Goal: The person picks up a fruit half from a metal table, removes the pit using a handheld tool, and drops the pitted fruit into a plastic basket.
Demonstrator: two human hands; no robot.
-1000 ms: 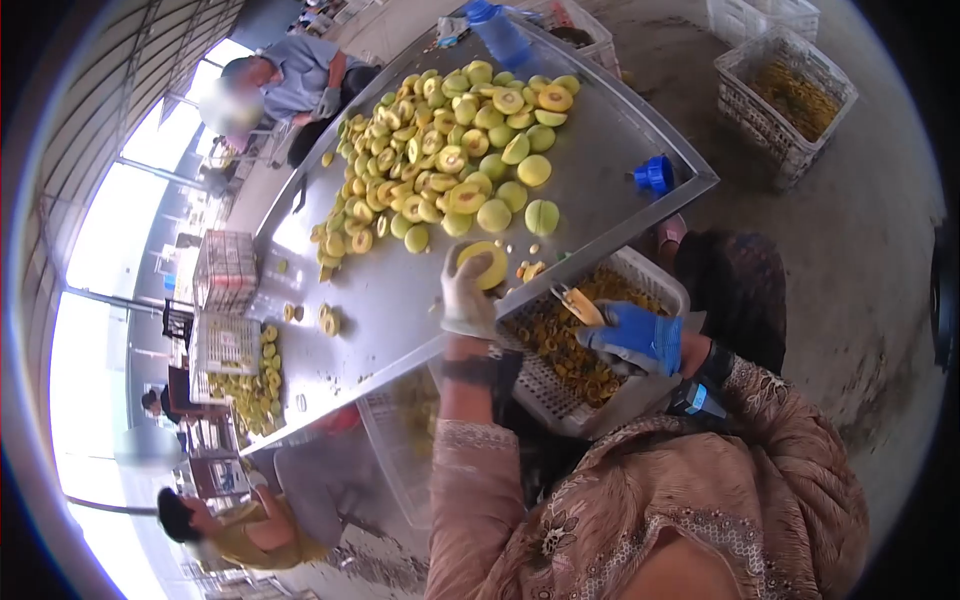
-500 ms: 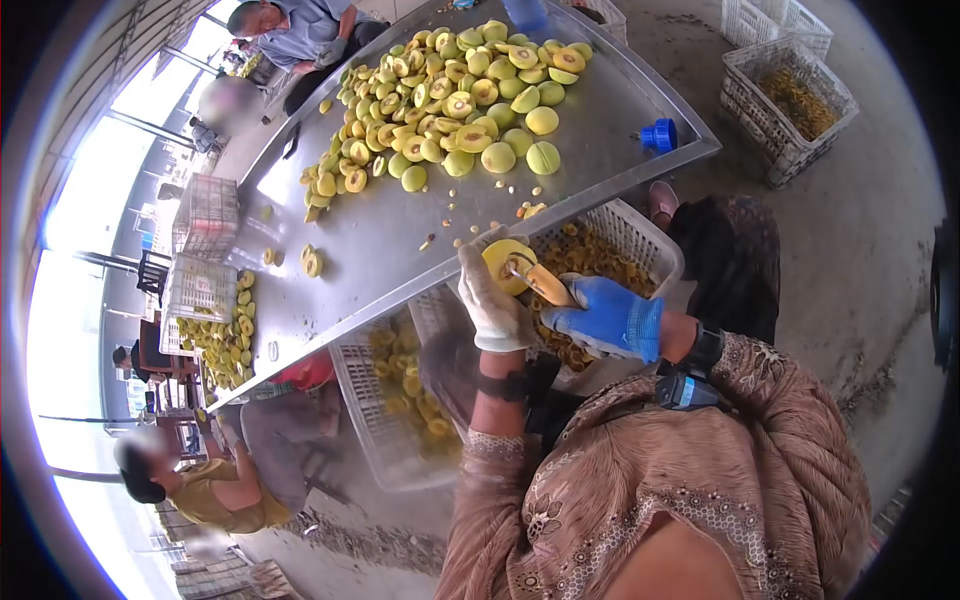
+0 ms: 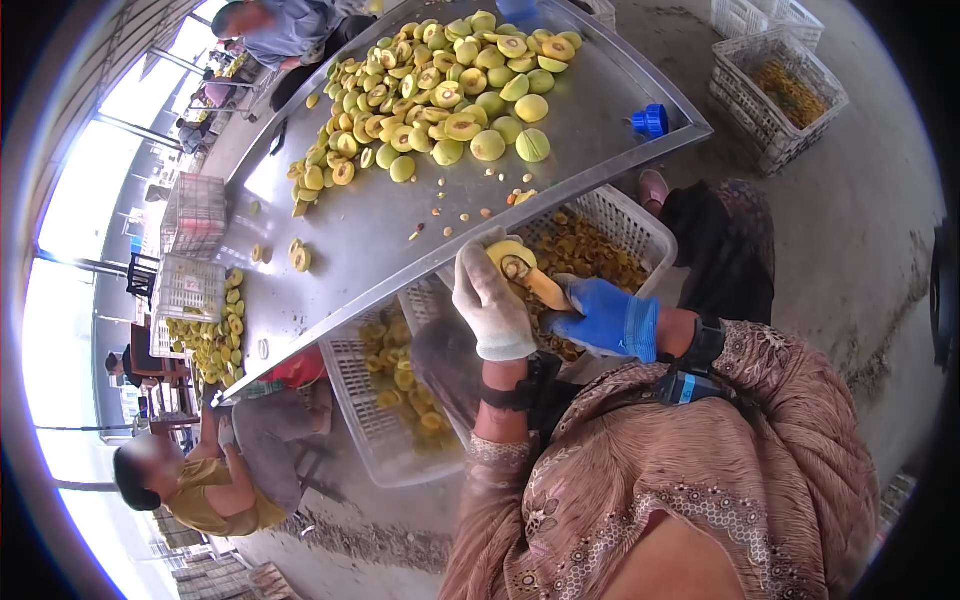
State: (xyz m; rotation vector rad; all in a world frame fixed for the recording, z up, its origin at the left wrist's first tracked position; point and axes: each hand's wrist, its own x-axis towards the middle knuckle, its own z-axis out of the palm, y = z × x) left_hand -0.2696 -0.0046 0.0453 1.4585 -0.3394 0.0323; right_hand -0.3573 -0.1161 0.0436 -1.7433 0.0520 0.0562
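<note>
My left hand (image 3: 492, 308), in a white glove, is closed around a yellow fruit half (image 3: 507, 251) with its cut face up. My right hand (image 3: 603, 318), in a blue glove, grips a pitting tool (image 3: 546, 289) by its wooden handle. The tool's curved metal end sits in the brown hollow at the middle of the fruit half. Both hands are close to the metal table's near edge, above a white crate (image 3: 655, 240) of cut fruit pieces.
Halved green-yellow fruit (image 3: 440, 95) is heaped on the metal table (image 3: 350, 240), with loose pits near its edge. A blue cap (image 3: 650, 121) lies at the right corner. Another crate (image 3: 385, 460) of fruit stands below left. People (image 3: 215, 490) sit around the table.
The metal end of the tool has shifted within the fruit half, and the fruit half has tilted in my left hand. The whole view has moved slightly.
</note>
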